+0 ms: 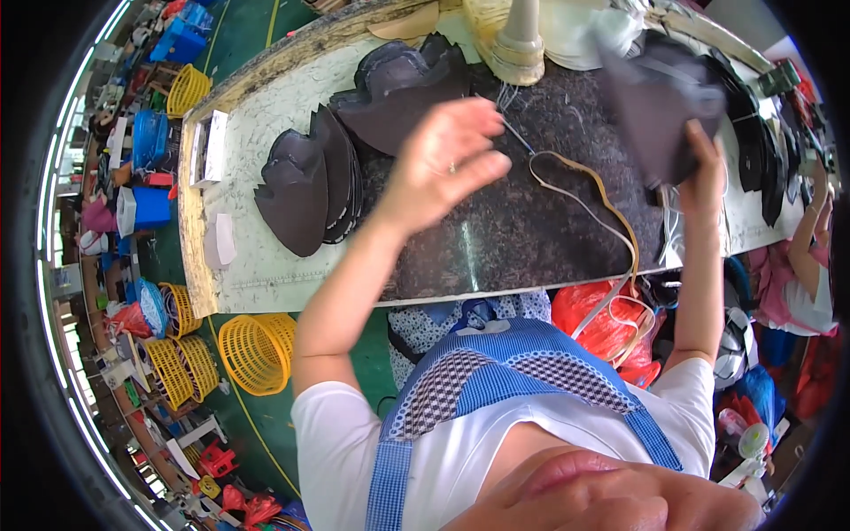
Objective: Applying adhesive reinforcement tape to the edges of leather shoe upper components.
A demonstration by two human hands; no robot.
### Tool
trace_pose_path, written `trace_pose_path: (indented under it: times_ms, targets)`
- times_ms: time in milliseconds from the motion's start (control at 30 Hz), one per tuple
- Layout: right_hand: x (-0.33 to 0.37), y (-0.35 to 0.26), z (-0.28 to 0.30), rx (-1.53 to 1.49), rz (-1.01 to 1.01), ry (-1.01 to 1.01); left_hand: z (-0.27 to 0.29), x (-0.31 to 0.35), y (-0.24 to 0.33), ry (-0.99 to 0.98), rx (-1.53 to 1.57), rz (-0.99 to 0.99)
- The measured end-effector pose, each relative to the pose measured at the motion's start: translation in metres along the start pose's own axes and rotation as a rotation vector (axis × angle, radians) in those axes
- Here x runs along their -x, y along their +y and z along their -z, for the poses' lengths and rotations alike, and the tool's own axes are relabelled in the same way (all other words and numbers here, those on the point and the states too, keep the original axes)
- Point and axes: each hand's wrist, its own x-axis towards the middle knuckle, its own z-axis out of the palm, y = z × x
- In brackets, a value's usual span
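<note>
At the right of the table, my right hand (706,173) grips the lower edge of a dark, leather-like cut piece (660,115), which is raised and blurred by motion. My left hand (452,164) hovers over the black middle of the tabletop, fingers spread, with nothing in it. Just left of that hand lie overlapping dark cut pieces with jagged upper edges: a larger pile (398,97) at the back and a smaller pile (297,195) nearer me. Between my hands a narrow tan and white tape (602,199) curves across the table and hangs over its front edge.
A pale machine post (521,44) stands at the table's back. More dark pieces (753,133) lie at the far right. A white box (210,149) sits by the left edge. Yellow baskets (257,354) stand on the green floor; a red bag (593,323) is below the front edge.
</note>
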Motion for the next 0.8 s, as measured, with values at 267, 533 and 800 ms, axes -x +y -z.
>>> trace_pose_path:
  times_ms: [267,533,800]
  targets:
    - [-0.246,0.018,0.155,-0.186,-0.175,0.206,0.173,-0.102,-0.019,0.275,-0.886,0.32]
    - [-0.16,-0.013,0.122,0.843,0.056,0.261,0.179,-0.116,0.0,0.01,-0.637,0.296]
    - [0.027,-0.013,-0.03,1.094,0.33,-0.619,0.136,-0.073,0.098,-0.033,-0.609,0.094]
